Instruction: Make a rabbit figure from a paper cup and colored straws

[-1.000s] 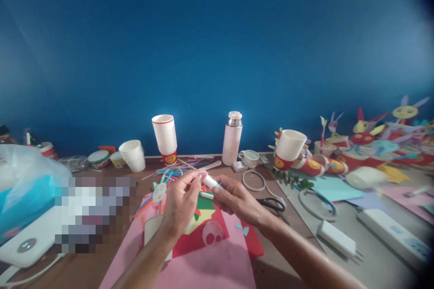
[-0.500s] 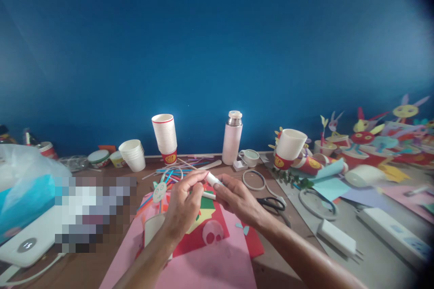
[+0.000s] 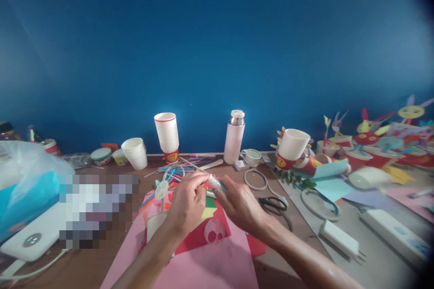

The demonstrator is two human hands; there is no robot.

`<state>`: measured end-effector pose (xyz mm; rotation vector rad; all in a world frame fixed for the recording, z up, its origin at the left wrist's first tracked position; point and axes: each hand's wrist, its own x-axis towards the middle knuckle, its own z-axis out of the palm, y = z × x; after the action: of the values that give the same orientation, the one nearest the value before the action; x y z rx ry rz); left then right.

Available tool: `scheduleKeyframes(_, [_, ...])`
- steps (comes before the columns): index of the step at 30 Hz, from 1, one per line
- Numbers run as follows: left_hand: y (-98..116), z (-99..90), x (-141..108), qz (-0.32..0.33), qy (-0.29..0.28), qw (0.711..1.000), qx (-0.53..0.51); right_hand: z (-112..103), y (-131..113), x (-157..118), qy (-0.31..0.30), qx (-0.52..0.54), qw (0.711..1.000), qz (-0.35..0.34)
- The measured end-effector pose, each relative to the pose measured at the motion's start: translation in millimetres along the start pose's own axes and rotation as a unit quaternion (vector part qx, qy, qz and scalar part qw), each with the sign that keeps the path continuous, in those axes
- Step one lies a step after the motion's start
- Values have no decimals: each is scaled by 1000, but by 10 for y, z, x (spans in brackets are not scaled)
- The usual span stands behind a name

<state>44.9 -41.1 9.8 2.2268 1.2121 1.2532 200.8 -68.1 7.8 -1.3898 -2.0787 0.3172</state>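
Observation:
My right hand [image 3: 233, 198] is closed round a white tube [image 3: 216, 184], like a glue stick or pen, its tip pointing up and left. Close against that tip, my left hand [image 3: 190, 198] pinches something too small to make out; a thin stick [image 3: 193, 164] runs up and left from the fingers. Below the hands are red paper [image 3: 193, 243] with a pink skull-like cutout [image 3: 214, 231] and green and yellow pieces, on a pink sheet [image 3: 206, 271]. Left of my left hand a pale rabbit-like face [image 3: 162, 190] stands by a white cup [image 3: 155, 223].
Stacked paper cups [image 3: 167, 133], a pink thermos [image 3: 234, 140] and coloured sticks line the back. Black-handled scissors [image 3: 274, 203] and cables lie right of my hands. Farther right are paper-figure cups [image 3: 359, 153], a power strip [image 3: 393, 230] and an adapter [image 3: 342, 240].
My right hand has shifted its grip on the tube, and more of its clear body now shows. The hands remain close together, and the view has shifted slightly.

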Motion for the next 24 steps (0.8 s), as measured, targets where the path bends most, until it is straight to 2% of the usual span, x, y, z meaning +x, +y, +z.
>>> scheduleKeyframes(4, [-26, 7, 6, -7, -25, 1000, 2, 40, 51, 1, 16, -107, 993, -39])
scheduleKeyframes(9, [45, -63, 47, -41, -54, 996, -55, 13, 76, 17, 33, -183, 982, -38])
scheduleKeyframes(12, [93, -116, 73, -75, -67, 990, -102, -15, 77, 22, 37, -192, 980, -44])
scheduleKeyframes(16, [98, -129, 76, -105, -54, 983, -140, -33, 81, 29, 41, -190, 980, -50])
scheduleKeyframes(24, [56, -13, 31, -74, -41, 989, -122, 10, 119, 29, 38, -185, 981, -31])
